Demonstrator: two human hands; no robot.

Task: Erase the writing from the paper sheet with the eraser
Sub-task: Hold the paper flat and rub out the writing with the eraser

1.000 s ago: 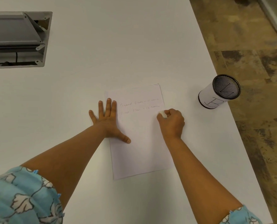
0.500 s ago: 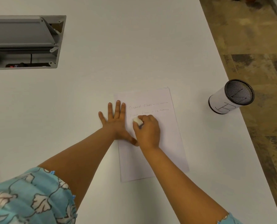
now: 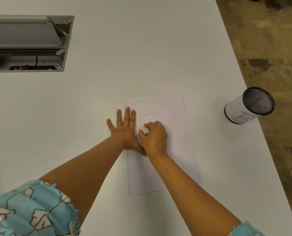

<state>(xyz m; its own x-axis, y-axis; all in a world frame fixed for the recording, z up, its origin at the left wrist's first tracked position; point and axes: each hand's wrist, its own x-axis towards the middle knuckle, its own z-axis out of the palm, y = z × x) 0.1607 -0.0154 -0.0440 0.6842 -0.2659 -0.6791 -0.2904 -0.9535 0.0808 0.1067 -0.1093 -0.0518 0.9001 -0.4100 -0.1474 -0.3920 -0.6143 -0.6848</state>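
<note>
While my flat left hand [image 3: 124, 128] pins the white rectangular paper sheet [image 3: 179, 150], long axis running away from me, my right hand [image 3: 154, 138] pinches the small white block eraser [image 3: 143, 129] on the second pencilled line.

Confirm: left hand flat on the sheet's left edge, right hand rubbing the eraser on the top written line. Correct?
Not quite. The head view shows the right hand holding the eraser at the second written line, whose left part is gone; the top line looks intact. The left hand does lie flat on the paper sheet's left edge.
</note>
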